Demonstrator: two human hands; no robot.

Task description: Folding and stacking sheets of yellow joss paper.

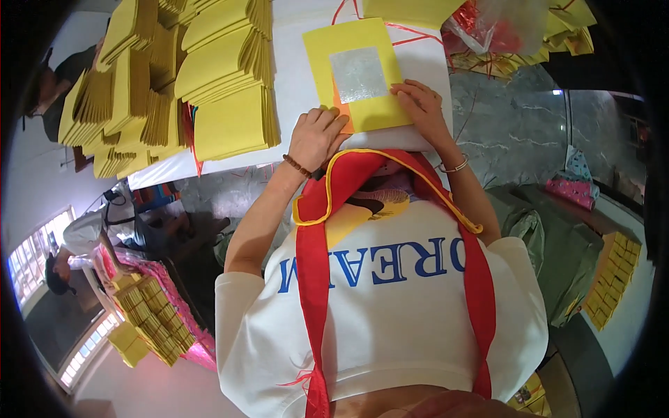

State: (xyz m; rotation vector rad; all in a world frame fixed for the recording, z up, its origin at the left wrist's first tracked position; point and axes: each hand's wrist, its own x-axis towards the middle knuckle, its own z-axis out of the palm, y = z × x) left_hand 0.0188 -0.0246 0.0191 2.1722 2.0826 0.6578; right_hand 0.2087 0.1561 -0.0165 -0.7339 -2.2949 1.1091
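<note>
Left hand [317,138] touches orange strip [343,117], right hand [424,110] touches yellow paper [381,115], hands apart (can't tell if either grips).

Worn on the head, the single fisheye looks steeply down from above the near side of the white-covered bench [289,49]; the wearer's white T-shirt [404,324], before the bench, is closer to the lens.

One word in large blue capital letters [385,267], printed across the chest of the person's white T-shirt [408,327], upside down in this view, its line slightly curved, the end letters partly covered by red straps [479,313]
</note>
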